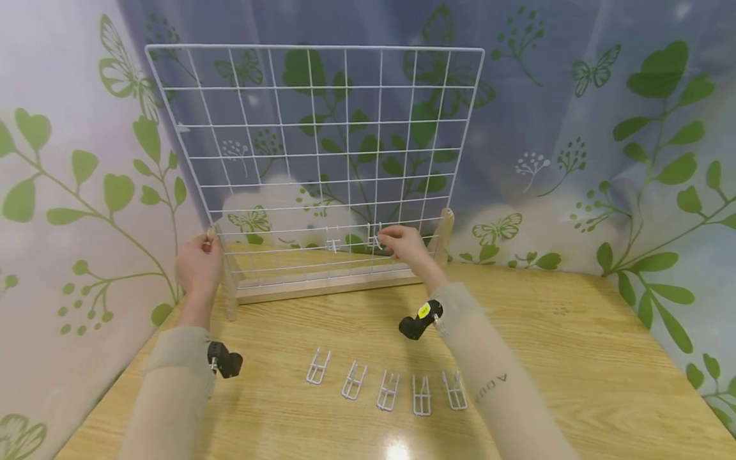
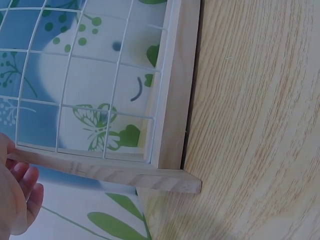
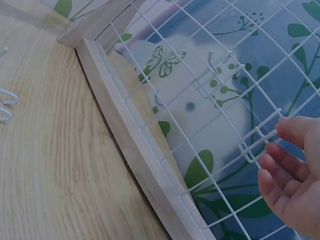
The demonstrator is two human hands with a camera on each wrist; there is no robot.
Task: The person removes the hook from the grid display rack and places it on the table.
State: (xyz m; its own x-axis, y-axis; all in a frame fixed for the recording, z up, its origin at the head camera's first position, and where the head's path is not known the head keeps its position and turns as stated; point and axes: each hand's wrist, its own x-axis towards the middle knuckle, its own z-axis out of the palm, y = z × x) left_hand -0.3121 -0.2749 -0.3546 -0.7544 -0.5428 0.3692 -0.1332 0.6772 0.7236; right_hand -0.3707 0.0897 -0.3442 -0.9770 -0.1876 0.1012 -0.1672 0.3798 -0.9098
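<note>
Both hands are occupied: the left hand (image 1: 199, 263), at nine o'clock in the head view, grips the top of a wooden side post (image 1: 229, 281), while the right hand (image 1: 402, 246), just off the middle towards three o'clock, pinches a white wire hook (image 1: 374, 240) against the lower rows of the wire grid (image 1: 346, 124). Whether that hook is fully seated on its wires cannot be told, so letting go too soon could drop it onto the base bar (image 1: 328, 285) or behind the grid. A second hook (image 1: 333, 244) hangs nearby at nine o'clock from the pinched one; a hard tug on the same wires could shake it loose. Pushing at the grid could also tip or slide the whole stand, especially if the left hand's grip eases, since only that post is braced. Five loose hooks (image 1: 388, 390) lie on the desk (image 1: 575, 358) around six o'clock, and the right sleeve (image 1: 494, 358) passes close to the rightmost, so a low elbow could sweep it out of line.
</note>
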